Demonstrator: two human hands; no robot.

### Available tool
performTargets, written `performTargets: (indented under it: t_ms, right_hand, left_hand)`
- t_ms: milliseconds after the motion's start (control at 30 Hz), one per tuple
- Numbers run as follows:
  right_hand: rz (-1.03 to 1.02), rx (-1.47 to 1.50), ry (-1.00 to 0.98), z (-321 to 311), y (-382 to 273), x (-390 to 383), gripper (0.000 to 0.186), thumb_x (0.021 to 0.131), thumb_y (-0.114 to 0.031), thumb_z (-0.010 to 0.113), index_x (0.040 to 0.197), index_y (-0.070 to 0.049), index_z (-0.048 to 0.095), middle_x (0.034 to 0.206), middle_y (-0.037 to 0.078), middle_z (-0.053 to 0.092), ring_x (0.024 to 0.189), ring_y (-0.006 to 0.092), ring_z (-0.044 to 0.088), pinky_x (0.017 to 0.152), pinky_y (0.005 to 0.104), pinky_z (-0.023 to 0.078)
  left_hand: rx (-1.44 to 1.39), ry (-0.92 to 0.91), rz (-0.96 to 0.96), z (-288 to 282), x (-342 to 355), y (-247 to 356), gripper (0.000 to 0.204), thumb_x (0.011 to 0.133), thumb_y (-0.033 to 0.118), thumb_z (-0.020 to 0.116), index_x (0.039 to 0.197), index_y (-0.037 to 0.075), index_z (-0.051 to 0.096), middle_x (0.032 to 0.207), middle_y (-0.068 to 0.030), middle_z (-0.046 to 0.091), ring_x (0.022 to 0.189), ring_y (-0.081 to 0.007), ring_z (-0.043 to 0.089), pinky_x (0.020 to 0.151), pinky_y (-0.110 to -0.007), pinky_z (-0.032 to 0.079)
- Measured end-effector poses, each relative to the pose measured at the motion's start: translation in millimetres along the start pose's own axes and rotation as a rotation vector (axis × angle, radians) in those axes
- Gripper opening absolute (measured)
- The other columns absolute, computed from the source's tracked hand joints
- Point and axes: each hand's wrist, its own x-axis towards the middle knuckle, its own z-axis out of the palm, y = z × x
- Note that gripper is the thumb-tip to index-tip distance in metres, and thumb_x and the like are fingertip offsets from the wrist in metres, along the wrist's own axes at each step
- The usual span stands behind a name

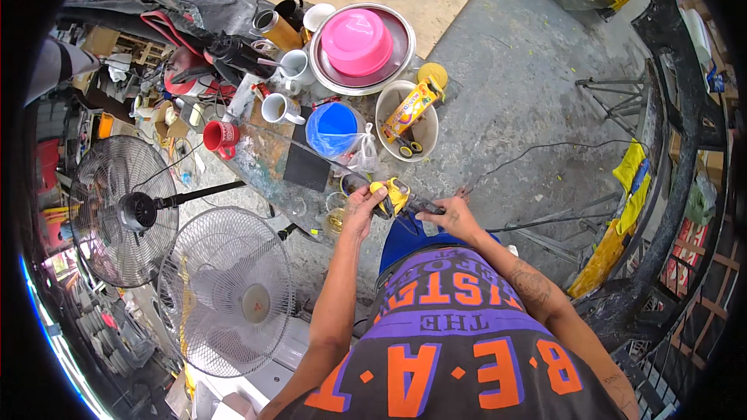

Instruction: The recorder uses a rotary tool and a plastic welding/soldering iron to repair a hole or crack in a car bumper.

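In front of my waist I hold a yellow-and-black power tool (399, 195), its exact kind unclear at this size. My left hand (362, 208) is closed around its left part, thumb against the yellow body. My right hand (453, 216) grips the black end on the right, fingers curled under it. Just beyond the tool, a tied clear plastic bag (364, 157) hangs by a blue container (336, 126) at the workbench's edge. Past my right hand stands a cream bucket (428, 138), with a yellow package (411, 113) and black-and-yellow scissors (409, 147) in it.
The cluttered workbench (268, 152) carries a red mug (221, 138), a white mug (282, 109) and a pink basin (356, 42) in a metal bowl. Two fans (226, 295) stand at left. A dark cable (537, 149) crosses the floor at right, near a metal stand (615, 97).
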Motion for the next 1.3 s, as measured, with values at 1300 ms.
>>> performTargets:
  t_ms: [1300]
  right_hand:
    - [0.147,0.435,0.571,-134,58,-87,0.021,0.088,-0.016,0.063,0.099,0.000,0.070,0.085,0.005,0.070,0.082,0.0103,0.061,0.079,0.0277,0.047]
  left_hand:
    - [0.888,0.283,0.522,21,-16,14,0.019,0.091,0.014,0.060,0.103,-0.001,0.059,0.088,-0.0074,0.063,0.078,-0.0138,0.059,0.073,-0.028,0.049]
